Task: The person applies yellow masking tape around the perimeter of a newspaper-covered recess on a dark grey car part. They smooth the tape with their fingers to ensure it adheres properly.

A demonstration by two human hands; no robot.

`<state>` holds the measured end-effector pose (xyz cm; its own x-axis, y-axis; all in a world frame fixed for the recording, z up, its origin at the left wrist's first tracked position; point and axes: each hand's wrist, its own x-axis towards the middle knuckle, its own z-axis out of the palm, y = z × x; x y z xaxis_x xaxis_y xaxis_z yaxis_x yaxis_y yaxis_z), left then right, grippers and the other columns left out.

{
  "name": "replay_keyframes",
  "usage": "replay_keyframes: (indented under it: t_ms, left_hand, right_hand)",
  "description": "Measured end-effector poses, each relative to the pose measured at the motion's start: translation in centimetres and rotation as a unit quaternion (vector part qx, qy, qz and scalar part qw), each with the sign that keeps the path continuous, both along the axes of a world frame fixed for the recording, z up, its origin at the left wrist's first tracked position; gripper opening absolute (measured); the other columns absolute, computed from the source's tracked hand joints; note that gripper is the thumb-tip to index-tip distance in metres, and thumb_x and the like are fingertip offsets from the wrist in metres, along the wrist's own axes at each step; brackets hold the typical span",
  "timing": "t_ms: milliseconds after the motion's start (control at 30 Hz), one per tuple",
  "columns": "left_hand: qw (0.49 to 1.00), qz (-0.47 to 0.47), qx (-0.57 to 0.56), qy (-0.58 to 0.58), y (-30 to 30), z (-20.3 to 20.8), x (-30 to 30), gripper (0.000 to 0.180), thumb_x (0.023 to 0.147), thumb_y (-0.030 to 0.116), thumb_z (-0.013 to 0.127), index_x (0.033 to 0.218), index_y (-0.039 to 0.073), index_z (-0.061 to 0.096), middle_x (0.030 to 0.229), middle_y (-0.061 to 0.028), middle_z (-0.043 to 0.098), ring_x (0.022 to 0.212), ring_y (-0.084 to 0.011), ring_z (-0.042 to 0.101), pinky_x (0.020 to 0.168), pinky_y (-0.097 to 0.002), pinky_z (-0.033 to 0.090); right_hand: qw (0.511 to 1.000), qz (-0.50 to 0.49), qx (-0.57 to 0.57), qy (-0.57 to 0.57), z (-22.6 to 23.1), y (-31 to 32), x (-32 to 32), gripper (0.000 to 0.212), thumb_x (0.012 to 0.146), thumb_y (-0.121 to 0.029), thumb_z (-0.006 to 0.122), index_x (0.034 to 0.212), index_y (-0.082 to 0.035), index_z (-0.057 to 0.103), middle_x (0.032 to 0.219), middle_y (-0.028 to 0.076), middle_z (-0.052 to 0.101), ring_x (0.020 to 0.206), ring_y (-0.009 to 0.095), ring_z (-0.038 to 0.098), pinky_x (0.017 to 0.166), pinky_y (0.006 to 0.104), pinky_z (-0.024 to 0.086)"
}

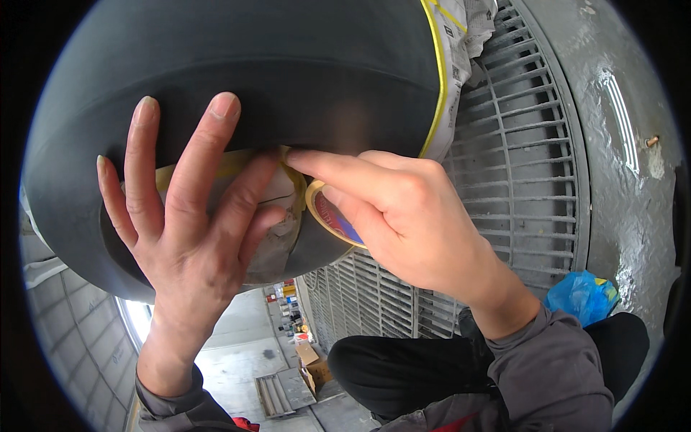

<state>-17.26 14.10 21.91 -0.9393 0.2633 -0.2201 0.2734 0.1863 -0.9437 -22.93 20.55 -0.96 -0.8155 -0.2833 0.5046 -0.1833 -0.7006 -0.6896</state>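
Left hand (188, 241) spreads ungripping fingers (199, 162) over a dark-grey curved panel (288, 68); right hand (403, 209) grasps a yellow masking-tape roll (332, 218).

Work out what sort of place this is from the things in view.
Probably a vehicle body or paint workshop: a curved dark panel is edged with yellow tape and paper, the right hand holds a tape roll, and slatted floor grating lies below.
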Motion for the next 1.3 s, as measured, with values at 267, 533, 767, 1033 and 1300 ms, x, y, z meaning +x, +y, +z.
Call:
replay_keyframes:
  t_ms: [267,533,767,1033,1300]
  left_hand:
    - [1.000,-0.024,-0.019,-0.009,-0.5,0.1,-0.1,0.052,0.106,0.070,0.054,0.128,0.035,0.085,0.175,-0.0009,0.050,0.165,-0.0432,0.038,0.135,-0.0643,0.022]
    - [0.998,-0.045,-0.029,-0.022,-0.7,0.3,-0.2,0.056,0.106,0.072,0.050,0.129,0.035,0.085,0.175,-0.0018,0.050,0.165,-0.0430,0.038,0.137,-0.0605,0.022]
    - [0.998,-0.054,-0.029,-0.019,-1.1,0.3,-0.3,0.055,0.106,0.072,0.051,0.129,0.035,0.086,0.174,-0.0022,0.051,0.164,-0.0432,0.039,0.137,-0.0591,0.022]
    - [0.998,-0.049,-0.030,-0.027,-0.8,0.5,-0.1,0.055,0.107,0.071,0.051,0.128,0.034,0.086,0.174,-0.0031,0.052,0.164,-0.0434,0.040,0.136,-0.0592,0.021]
    - [0.999,0.002,-0.028,-0.036,0.5,0.5,0.0,0.059,0.104,0.076,0.050,0.130,0.036,0.084,0.173,-0.0044,0.052,0.163,-0.0432,0.040,0.134,-0.0658,0.019]
  right_hand:
    - [0.998,0.032,-0.043,-0.022,0.2,-0.7,0.7,0.037,0.105,-0.001,0.069,0.141,0.000,0.075,0.106,0.023,0.081,0.092,0.034,0.081,0.081,0.0403,0.064]
    - [0.996,0.041,-0.062,-0.040,0.5,-1.1,1.1,0.037,0.104,0.001,0.067,0.141,0.003,0.074,0.105,0.024,0.081,0.092,0.035,0.081,0.081,0.0401,0.064]
    - [0.995,0.033,-0.077,-0.059,0.7,-1.5,1.2,0.036,0.103,0.002,0.067,0.139,0.002,0.075,0.103,0.023,0.081,0.087,0.035,0.081,0.076,0.0399,0.064]
    - [0.996,-0.030,-0.034,-0.073,1.4,-2.1,2.1,0.034,0.102,0.003,0.070,0.135,-0.003,0.077,0.099,0.021,0.080,0.089,0.036,0.082,0.076,0.0395,0.064]
    - [0.993,-0.041,-0.040,-0.101,1.4,-2.3,2.2,0.032,0.099,0.001,0.078,0.124,-0.004,0.058,0.099,0.019,0.079,0.093,0.040,0.083,0.076,0.0429,0.065]
